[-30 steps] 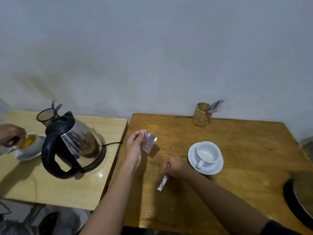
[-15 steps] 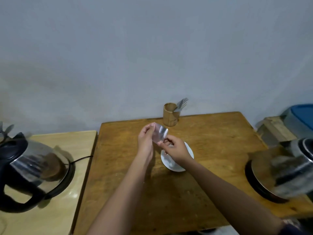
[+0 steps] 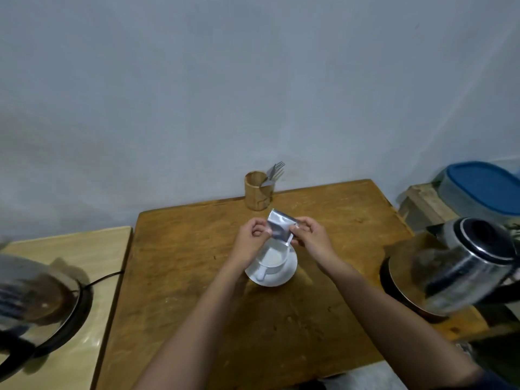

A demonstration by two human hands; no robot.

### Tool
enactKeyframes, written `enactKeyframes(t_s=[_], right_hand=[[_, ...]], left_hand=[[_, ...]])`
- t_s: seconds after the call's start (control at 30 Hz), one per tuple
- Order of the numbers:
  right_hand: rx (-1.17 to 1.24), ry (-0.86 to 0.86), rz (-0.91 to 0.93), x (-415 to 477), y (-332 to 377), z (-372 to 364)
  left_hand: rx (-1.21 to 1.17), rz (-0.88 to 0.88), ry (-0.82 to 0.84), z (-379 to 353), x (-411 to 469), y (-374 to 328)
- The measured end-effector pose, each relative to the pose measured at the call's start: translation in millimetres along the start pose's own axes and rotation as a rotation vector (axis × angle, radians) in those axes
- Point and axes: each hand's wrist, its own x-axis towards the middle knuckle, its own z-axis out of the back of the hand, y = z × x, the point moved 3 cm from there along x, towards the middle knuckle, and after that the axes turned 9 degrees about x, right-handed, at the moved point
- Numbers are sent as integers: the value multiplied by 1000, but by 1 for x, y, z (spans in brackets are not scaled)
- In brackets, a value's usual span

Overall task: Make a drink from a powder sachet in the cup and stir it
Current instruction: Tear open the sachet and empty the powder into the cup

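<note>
A silver powder sachet (image 3: pixel 279 227) is held tilted just above a white cup (image 3: pixel 272 258) that stands on a white saucer (image 3: pixel 287 273) in the middle of the brown wooden table (image 3: pixel 197 277). My left hand (image 3: pixel 251 237) pinches the sachet's left edge. My right hand (image 3: pixel 311 237) pinches its right lower corner. Whitish powder lies in the cup. The cup's handle points toward me.
A bamboo holder (image 3: pixel 258 190) with forks stands at the table's far edge by the wall. A steel kettle (image 3: pixel 461 266) sits on its base at the right edge. A glass kettle (image 3: pixel 31 302) stands on the lighter table at left. A blue-lidded tub (image 3: pixel 484 187) is far right.
The view has swung right and closer. Both hands with the sachet have moved over the cup, and the sachet now tilts down toward it.
</note>
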Motion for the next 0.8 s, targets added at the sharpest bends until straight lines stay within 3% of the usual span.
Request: enactKeyframes(t_s=[0.17,0.37,0.8], right_hand=[[-244,45,-52,12,-5,14],[-691,151,89,21,4,9],[-1297,570,176,21,33,-31]], left_hand=[[202,12,77,-10,9,5],[502,-26,83,-13,18,8],[783,23,248,-6,24,18]])
